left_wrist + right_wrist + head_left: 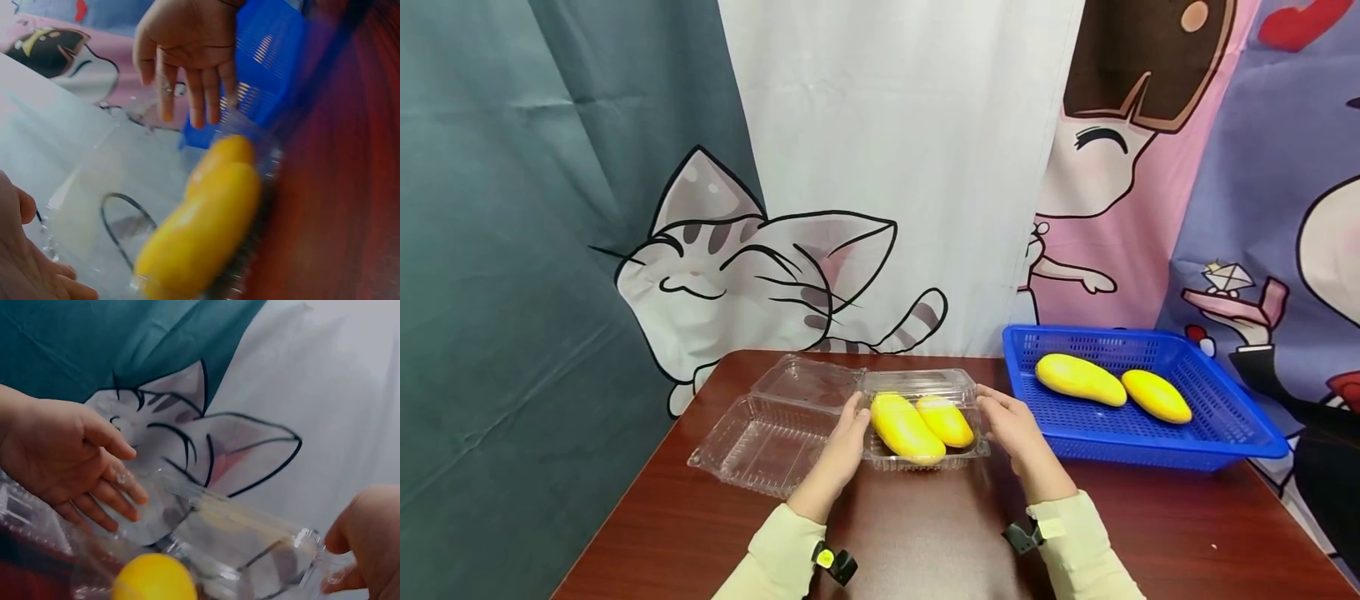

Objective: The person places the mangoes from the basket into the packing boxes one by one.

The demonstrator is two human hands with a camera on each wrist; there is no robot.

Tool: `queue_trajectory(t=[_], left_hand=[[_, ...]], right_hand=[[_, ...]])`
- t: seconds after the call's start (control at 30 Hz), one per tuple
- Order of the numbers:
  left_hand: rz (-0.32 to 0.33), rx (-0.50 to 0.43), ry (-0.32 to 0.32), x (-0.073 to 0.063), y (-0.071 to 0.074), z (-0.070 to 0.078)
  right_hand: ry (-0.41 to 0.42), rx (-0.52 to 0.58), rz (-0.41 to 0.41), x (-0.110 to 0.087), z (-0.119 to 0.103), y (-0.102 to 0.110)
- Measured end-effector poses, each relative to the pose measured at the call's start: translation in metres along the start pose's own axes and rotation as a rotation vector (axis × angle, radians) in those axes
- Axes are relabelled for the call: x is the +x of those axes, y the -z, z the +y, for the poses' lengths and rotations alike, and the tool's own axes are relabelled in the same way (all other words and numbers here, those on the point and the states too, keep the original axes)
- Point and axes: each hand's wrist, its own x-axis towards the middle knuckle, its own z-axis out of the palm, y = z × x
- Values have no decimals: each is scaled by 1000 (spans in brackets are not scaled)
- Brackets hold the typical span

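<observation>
A clear plastic clamshell box (925, 461) holds two yellow mangoes (907, 427), lying side by side. Its transparent lid (917, 382) stands up at the back, behind the fruit. My left hand (847, 433) is at the box's left side, fingers extended. On the opposite side, my right hand (1011, 427) has its fingertips right at the box's edge. The left wrist view shows the right hand (194, 56) with straight, spread fingers and palm facing inward. In the right wrist view the left hand (69, 462) likewise has loosely straight fingers beside the lid.
Left of the box, a second clear clamshell (760, 450) lies opened out on the brown table (917, 533). At the right stands a blue perforated basket (1150, 446) with two more mangoes (1081, 380) inside. A printed curtain (910, 167) hangs behind the table.
</observation>
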Motion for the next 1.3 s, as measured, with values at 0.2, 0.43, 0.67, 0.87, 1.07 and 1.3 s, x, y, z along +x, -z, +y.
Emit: queue_trajectory(t=[0.2,0.43,0.67,0.87,1.07,1.3], left_hand=[[32,10,-8,9,-10,-19],[17,-4,-23,13,-15,-37],[53,11,-52,13,-20,-48],[80,-6,-93,11,-22,-53],[91,-17,-114,11,-23,-58],[147,-30,-111,14,-27,-63]], right_hand=[[39,110,50,12,19,-8],[86,87,162,25,42,-17],[178,74,209,33,62,-22],[222,108,204,37,72,-26],[254,167,195,37,78,-28],[255,107,225,38,87,-29]])
